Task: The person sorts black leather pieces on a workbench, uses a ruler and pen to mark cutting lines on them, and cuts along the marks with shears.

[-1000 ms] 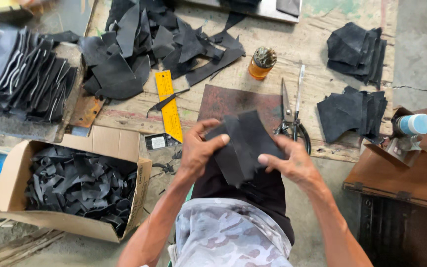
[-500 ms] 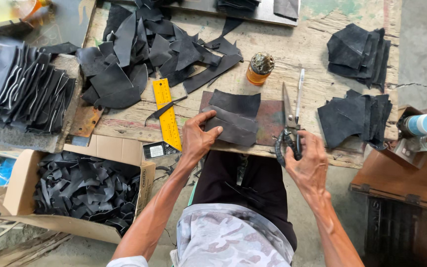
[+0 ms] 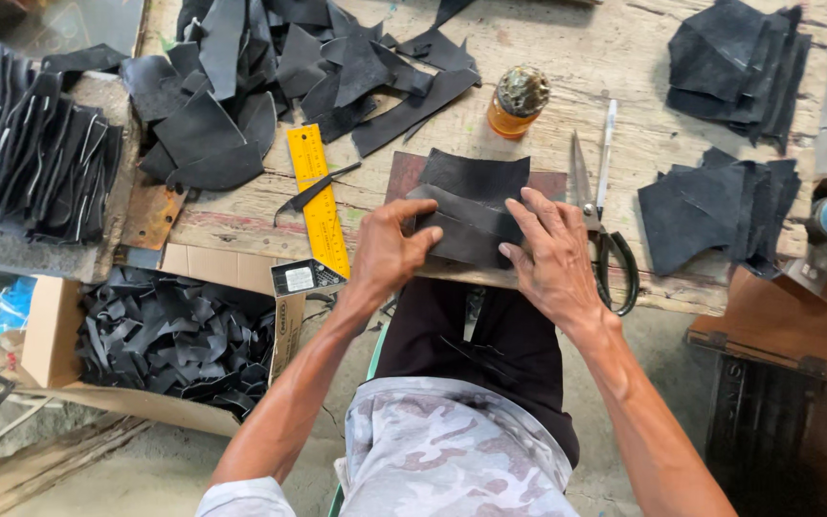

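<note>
A folded piece of black leather [image 3: 476, 206] lies on a brown cutting board [image 3: 399, 172] at the near edge of a wooden workbench [image 3: 605, 86]. My left hand [image 3: 390, 247] grips the leather's left edge. My right hand [image 3: 552, 251] presses flat on its right side, fingers spread. Large scissors [image 3: 597, 206] lie just right of my right hand. To the left of the board, a yellow ruler [image 3: 316, 196] rests on the bench.
A heap of black leather offcuts [image 3: 270, 77] covers the bench's back left, and cut stacks [image 3: 720, 206] sit at the right. A small amber jar [image 3: 517, 101] stands behind the board. A cardboard box of scraps [image 3: 169, 335] sits on the floor at left.
The leather piece went from being held up in both hands down onto the board. My right hand came off the scissors' handles and now presses on the leather.
</note>
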